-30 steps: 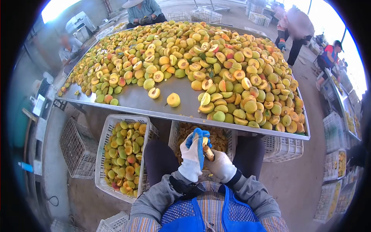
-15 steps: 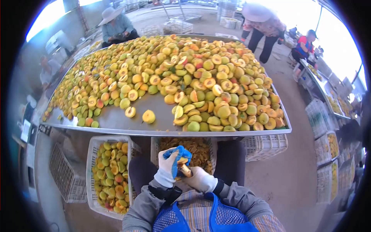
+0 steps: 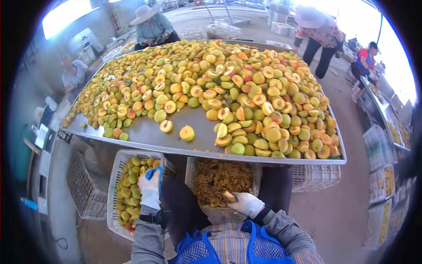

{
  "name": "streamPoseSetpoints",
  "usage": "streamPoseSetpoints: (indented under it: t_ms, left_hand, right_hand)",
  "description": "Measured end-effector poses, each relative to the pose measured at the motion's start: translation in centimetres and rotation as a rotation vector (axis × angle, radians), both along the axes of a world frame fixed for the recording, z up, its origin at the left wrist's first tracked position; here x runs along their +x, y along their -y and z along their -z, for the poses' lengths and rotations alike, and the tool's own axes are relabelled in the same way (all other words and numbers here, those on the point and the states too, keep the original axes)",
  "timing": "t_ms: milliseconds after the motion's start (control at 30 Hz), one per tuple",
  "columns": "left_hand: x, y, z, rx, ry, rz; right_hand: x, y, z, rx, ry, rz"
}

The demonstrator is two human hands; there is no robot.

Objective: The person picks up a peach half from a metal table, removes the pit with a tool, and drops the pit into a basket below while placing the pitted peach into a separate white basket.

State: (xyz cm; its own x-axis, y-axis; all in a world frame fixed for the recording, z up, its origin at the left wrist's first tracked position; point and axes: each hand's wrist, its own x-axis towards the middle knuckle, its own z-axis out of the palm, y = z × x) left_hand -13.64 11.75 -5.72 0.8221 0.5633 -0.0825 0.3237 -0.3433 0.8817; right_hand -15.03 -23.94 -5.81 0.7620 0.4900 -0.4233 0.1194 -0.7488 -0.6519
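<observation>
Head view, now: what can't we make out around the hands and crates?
All head view:
- Left hand: whether it holds anything; glove and angle hide its grip.
- Tool in the right hand: type and far end; glove covers part, the rest is too small.
- Lower fruit in the left crate: hidden by upper pieces.
- Far-left person: hand details, blurred.

A fruit-processing shed, shown by the fruit-heaped metal table (image 3: 193,136), plastic crates (image 3: 88,187) and several workers (image 3: 154,28).
</observation>
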Motion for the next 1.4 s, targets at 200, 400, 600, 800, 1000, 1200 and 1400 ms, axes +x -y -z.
streamPoseSetpoints:
  t_ms: [200,400,600,800,1000,1200,1400]
  left_hand:
    - [8.3,1.4,-4.8,0.858,0.11,0.264]
    - [19.5,4.5,-2.8,0.734,-0.247,0.669]
    - [21.9,3.8,3.3,0.443,-0.22,0.782]
    - [16.7,8.9,-2.5,0.055,0.05,0.664]
    - [8.7,20.9,-10.7,0.427,0.308,1.114]
    - [7.0,24.2,-10.4,-0.464,0.012,1.047]
    - [7.4,28.1,-10.1,-0.674,0.001,1.013]
  right_hand:
    - [1.0,-1.5,1.4,-0.029,-0.03,-0.012]
    - [1.3,-1.7,1.1,-0.043,-0.155,-0.027]
    - [3.7,0.0,-0.9,0.389,-0.075,0.261]
    - [6.5,1.8,-5.1,0.756,-0.428,0.553]
    - [7.1,2.2,-7.7,1.381,-0.421,0.73]
    - [4.4,7.9,-7.7,1.507,-0.443,0.811]
    - [3.3,9.8,-7.5,1.412,-0.126,0.866]
